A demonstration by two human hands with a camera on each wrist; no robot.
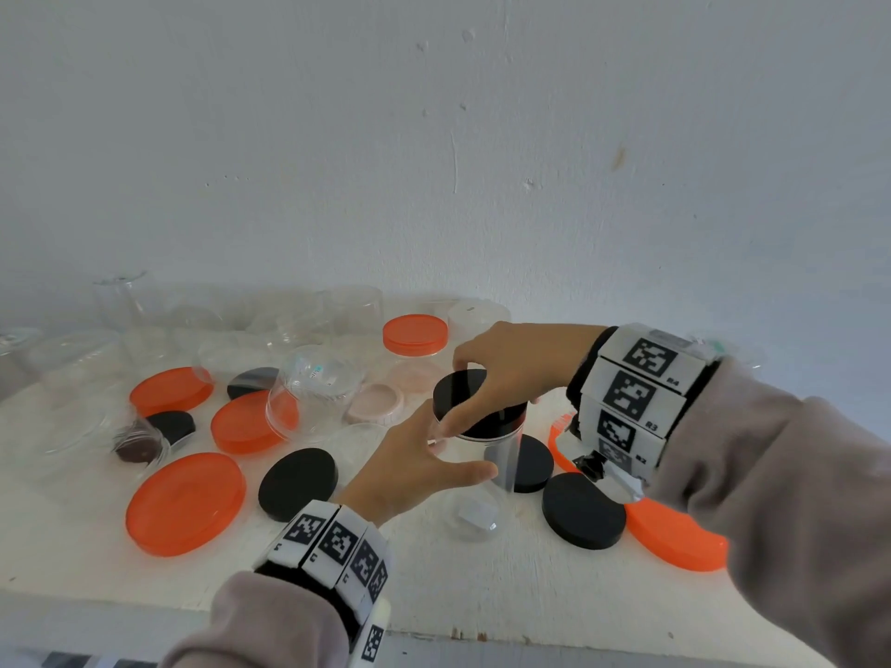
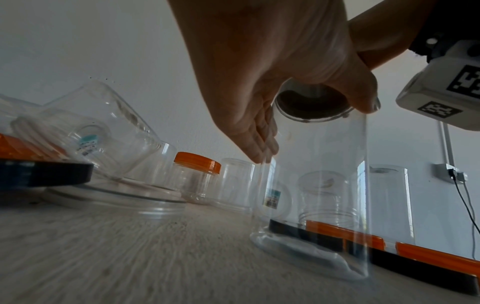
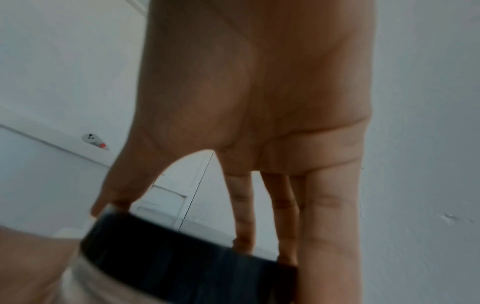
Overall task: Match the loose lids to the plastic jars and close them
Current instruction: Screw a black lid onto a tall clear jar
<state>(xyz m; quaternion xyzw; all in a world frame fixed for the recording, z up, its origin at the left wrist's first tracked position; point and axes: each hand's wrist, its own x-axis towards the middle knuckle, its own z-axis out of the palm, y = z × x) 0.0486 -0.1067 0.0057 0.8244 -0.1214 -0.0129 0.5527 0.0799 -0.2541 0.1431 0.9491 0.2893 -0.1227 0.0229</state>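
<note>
A tall clear plastic jar [image 1: 501, 467] stands upright on the white table [image 1: 96, 561], near the middle. A black round lid [image 1: 458, 388] sits on its mouth. My right hand [image 1: 508, 373] comes from the right and grips that lid from above, thumb on the near rim and fingers on the far rim. My left hand [image 1: 414, 455] holds the jar's side just below the lid. The left wrist view shows the jar [image 2: 324, 185] from low down, with the lid's underside [image 2: 311, 105] at its top. In the right wrist view my fingers [image 3: 280, 216] reach down over the lid [image 3: 182, 257].
Loose black lids [image 1: 298, 483] [image 1: 581, 511] and orange lids [image 1: 185, 503] [image 1: 246, 421] [image 1: 675, 537] lie around the jar. A pink lid [image 1: 373, 402], a tipped clear jar [image 1: 313, 392] and an orange-lidded jar [image 1: 414, 337] sit behind. Several open clear jars line the wall.
</note>
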